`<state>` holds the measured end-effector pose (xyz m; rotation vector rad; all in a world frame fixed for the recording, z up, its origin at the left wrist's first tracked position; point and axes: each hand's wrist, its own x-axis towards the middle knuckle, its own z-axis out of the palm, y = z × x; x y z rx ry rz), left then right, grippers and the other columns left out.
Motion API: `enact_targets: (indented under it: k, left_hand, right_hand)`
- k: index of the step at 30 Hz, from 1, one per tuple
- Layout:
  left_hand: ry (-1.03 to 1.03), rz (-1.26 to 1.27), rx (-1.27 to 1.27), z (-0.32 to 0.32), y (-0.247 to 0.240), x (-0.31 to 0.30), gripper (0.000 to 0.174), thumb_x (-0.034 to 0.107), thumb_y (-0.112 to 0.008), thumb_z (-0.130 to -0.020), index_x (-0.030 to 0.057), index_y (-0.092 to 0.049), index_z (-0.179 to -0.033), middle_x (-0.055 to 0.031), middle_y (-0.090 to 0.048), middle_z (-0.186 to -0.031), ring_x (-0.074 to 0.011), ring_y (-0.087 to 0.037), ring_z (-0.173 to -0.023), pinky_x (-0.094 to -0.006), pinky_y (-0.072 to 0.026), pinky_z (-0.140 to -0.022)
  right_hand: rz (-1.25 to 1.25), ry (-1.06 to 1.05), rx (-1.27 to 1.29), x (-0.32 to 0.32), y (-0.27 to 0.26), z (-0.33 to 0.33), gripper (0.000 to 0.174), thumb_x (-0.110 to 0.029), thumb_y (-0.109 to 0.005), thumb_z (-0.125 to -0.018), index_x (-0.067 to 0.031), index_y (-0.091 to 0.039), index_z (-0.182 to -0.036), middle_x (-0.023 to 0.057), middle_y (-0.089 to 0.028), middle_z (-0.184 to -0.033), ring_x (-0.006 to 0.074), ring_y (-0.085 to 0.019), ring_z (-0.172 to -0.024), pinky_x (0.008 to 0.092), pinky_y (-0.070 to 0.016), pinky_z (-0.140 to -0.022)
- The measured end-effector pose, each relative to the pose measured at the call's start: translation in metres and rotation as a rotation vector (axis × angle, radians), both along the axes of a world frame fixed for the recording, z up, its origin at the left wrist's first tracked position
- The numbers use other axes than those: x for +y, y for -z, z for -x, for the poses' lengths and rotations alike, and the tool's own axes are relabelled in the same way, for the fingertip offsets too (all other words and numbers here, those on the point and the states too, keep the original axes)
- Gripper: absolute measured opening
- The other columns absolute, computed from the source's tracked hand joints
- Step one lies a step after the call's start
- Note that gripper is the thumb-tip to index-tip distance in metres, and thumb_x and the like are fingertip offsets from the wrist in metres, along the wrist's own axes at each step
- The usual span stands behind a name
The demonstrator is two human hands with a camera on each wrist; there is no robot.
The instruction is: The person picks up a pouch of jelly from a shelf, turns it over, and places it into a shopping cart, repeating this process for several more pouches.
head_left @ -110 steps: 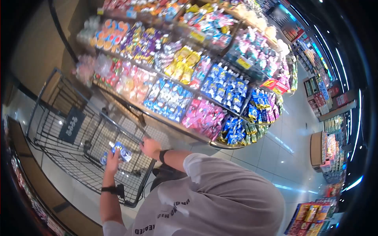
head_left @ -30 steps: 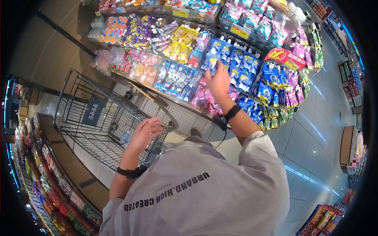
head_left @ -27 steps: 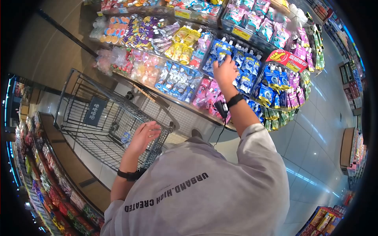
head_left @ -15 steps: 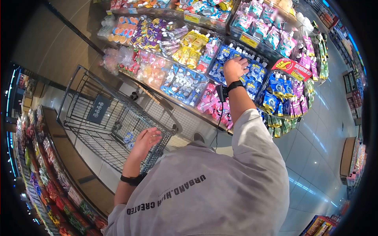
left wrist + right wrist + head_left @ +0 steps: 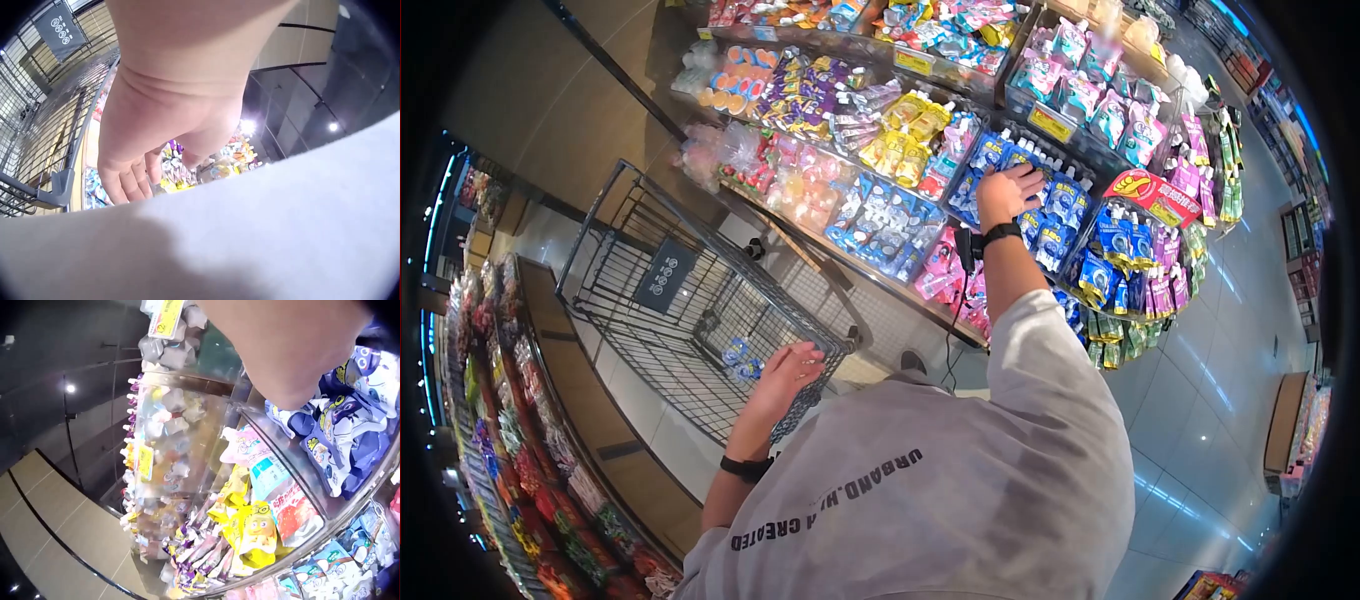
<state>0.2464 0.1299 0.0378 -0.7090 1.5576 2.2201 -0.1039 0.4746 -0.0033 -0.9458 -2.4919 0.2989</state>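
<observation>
In the head view my right hand [image 5: 1008, 195] lies over a bin of blue spouted pouches [image 5: 1060, 205], fingers spread across their tops. From the right wrist, the heel of that hand overlaps the blue pouches [image 5: 337, 444], and its fingertips are hidden. My left hand [image 5: 790, 372] hovers near the corner of a dark wire shopping cart [image 5: 660, 335], palm down with loosely bent fingers and nothing in them. Several blue-and-white pouches [image 5: 742, 358] lie inside the cart. The left wrist view shows the hand [image 5: 169, 119] above a pale shirt.
Yellow pouches [image 5: 898, 150] and light blue packs [image 5: 885, 222] fill bins left of the blue ones. Pink packs [image 5: 940, 270] sit in front. A red sign [image 5: 1150, 197] stands on the right rim. Another shelf [image 5: 590, 390] runs along the left side.
My left hand let go of a blue pouch in the cart and rose. My right hand carried a blue pouch to the bin, lowered it there, and now spreads its fingers over the pouches.
</observation>
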Motion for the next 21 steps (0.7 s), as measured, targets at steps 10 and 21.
enact_targets:
  k: [10, 21]
  left_hand:
    - [-0.028, -0.012, 0.003, -0.01, 0.012, -0.003, 0.031, 0.022, -0.051, -0.101, 0.0003, -0.052, -0.124, -0.0122, -0.064, -0.113, -0.0268, -0.063, -0.104, -0.0391, -0.0488, -0.095]
    - [-0.104, -0.005, -0.013, -0.017, 0.025, -0.023, 0.034, 0.028, -0.054, -0.099, 0.0019, -0.056, -0.12, -0.0062, -0.063, -0.109, -0.0217, -0.062, -0.101, -0.034, -0.0487, -0.091]
  right_hand:
    - [-0.224, -0.389, -0.11, -0.005, 0.021, -0.037, 0.087, -0.05, -0.054, -0.09, 0.0068, -0.025, -0.149, 0.0221, -0.019, -0.159, 0.0343, -0.017, -0.148, 0.0562, -0.0062, -0.118]
    - [-0.209, -0.428, 0.092, -0.028, 0.015, -0.042, 0.083, -0.047, -0.057, -0.089, 0.0065, -0.031, -0.147, 0.0222, -0.022, -0.158, 0.0341, -0.02, -0.147, 0.0551, -0.008, -0.118]
